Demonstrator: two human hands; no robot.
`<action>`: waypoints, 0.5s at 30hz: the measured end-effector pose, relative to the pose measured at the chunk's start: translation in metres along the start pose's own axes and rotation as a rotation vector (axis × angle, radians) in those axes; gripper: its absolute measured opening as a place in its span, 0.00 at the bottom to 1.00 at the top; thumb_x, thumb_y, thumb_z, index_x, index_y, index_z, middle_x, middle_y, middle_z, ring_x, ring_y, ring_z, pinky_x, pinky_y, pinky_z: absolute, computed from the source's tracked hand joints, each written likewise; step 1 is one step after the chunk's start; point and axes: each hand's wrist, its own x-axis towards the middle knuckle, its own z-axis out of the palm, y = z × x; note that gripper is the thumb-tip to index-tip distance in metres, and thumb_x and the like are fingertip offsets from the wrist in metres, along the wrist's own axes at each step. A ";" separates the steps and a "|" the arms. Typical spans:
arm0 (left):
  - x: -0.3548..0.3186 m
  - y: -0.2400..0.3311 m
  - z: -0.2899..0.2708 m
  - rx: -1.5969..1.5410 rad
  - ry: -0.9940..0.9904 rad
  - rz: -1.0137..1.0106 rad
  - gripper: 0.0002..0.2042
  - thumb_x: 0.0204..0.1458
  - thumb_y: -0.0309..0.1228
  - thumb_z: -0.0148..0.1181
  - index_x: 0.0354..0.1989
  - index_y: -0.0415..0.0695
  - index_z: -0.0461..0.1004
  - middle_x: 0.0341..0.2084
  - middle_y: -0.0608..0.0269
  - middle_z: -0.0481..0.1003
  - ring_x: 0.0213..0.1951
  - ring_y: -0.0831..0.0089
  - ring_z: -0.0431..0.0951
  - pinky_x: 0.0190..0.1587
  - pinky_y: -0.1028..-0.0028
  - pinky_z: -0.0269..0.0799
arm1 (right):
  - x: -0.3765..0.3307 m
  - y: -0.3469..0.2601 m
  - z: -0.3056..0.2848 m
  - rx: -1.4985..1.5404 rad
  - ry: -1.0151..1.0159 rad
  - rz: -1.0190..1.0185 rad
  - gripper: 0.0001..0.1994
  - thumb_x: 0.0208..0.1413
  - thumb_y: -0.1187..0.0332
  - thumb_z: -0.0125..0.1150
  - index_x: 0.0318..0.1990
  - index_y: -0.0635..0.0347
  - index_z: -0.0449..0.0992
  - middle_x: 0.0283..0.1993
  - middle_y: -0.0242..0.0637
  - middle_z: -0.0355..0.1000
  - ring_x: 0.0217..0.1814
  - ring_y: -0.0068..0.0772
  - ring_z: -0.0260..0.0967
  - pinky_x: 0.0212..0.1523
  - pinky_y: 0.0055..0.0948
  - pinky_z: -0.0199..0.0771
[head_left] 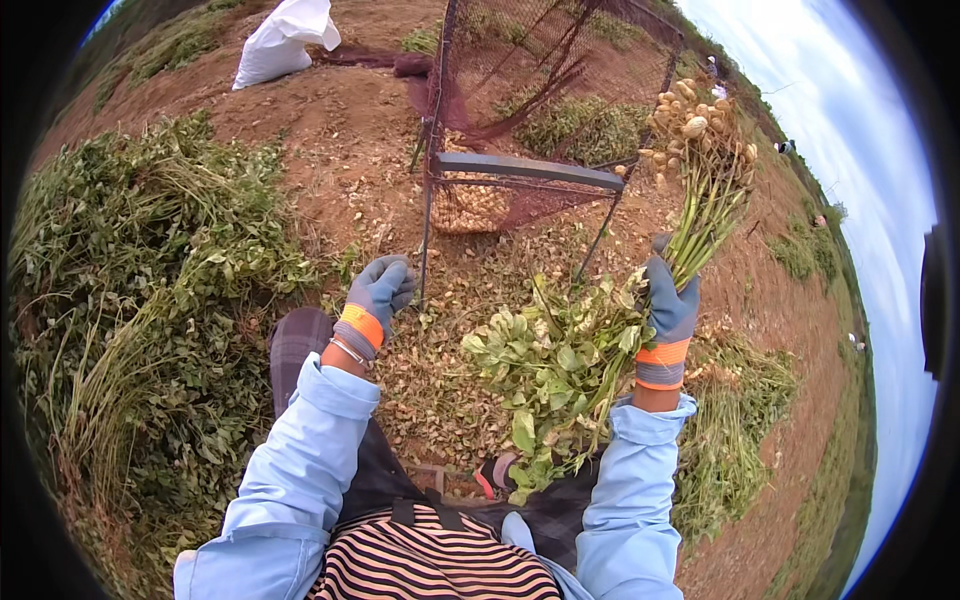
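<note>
My right hand (668, 305), in a grey-blue glove with an orange cuff, is closed round the stems of a bunch of peanut plants (705, 215). The pods and roots point up and away at the far right. The leaves hang down between my arms, over my lap. My left hand (381, 298), gloved alike, is curled into a loose fist, and no object shows in it. Beside it stands the thin leg of a metal frame draped with dark red netting (560, 100). A grey crossbar (530, 170) spans the frame, and picked peanuts (468, 205) lie in the net's bottom.
A large heap of green peanut plants (150, 300) lies to my left. More pulled plants (735, 430) are piled by my right arm. A white sack (287, 45) stands at the far left on reddish soil. Loose leaves and debris (440, 370) cover the ground before me.
</note>
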 end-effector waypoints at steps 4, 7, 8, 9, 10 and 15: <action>0.003 0.000 -0.020 -0.124 0.016 0.011 0.13 0.50 0.33 0.55 0.42 0.41 0.66 0.28 0.67 0.70 0.27 0.79 0.70 0.29 0.81 0.69 | 0.024 -0.099 0.003 -0.415 0.373 -0.507 0.14 0.50 0.73 0.55 0.45 0.62 0.68 0.42 0.30 0.66 0.36 0.18 0.62 0.37 0.18 0.63; -0.001 0.006 -0.009 -0.133 0.028 0.012 0.13 0.50 0.33 0.55 0.41 0.41 0.66 0.27 0.67 0.69 0.26 0.79 0.69 0.30 0.81 0.69 | 0.028 -0.152 -0.009 -0.442 0.485 -0.820 0.15 0.47 0.76 0.57 0.44 0.68 0.68 0.39 0.36 0.69 0.34 0.19 0.65 0.31 0.19 0.66; -0.001 0.006 -0.014 -0.142 0.021 0.012 0.12 0.50 0.33 0.54 0.41 0.41 0.67 0.27 0.67 0.70 0.27 0.79 0.70 0.30 0.80 0.70 | 0.030 -0.157 -0.013 -0.508 0.499 -0.833 0.15 0.47 0.76 0.57 0.44 0.68 0.69 0.38 0.37 0.69 0.31 0.20 0.66 0.27 0.19 0.67; -0.002 0.005 -0.020 -0.150 0.016 0.013 0.12 0.50 0.33 0.54 0.41 0.42 0.67 0.28 0.67 0.70 0.28 0.78 0.71 0.31 0.79 0.70 | 0.040 -0.151 -0.012 -0.452 0.546 -0.788 0.16 0.46 0.76 0.58 0.45 0.69 0.67 0.38 0.38 0.69 0.30 0.21 0.66 0.25 0.19 0.67; -0.001 0.002 -0.019 -0.164 -0.009 0.010 0.11 0.51 0.33 0.54 0.41 0.43 0.67 0.28 0.67 0.70 0.29 0.77 0.72 0.32 0.77 0.70 | 0.048 -0.145 -0.013 -0.410 0.600 -0.756 0.17 0.46 0.76 0.58 0.46 0.69 0.66 0.38 0.39 0.69 0.29 0.23 0.67 0.23 0.20 0.67; -0.001 0.004 -0.036 -0.167 0.023 0.037 0.12 0.50 0.32 0.54 0.41 0.40 0.66 0.27 0.65 0.70 0.28 0.75 0.71 0.31 0.77 0.71 | 0.127 0.127 0.103 -0.566 0.329 -0.152 0.28 0.49 0.65 0.55 0.57 0.63 0.55 0.45 0.49 0.68 0.40 0.40 0.66 0.43 0.22 0.62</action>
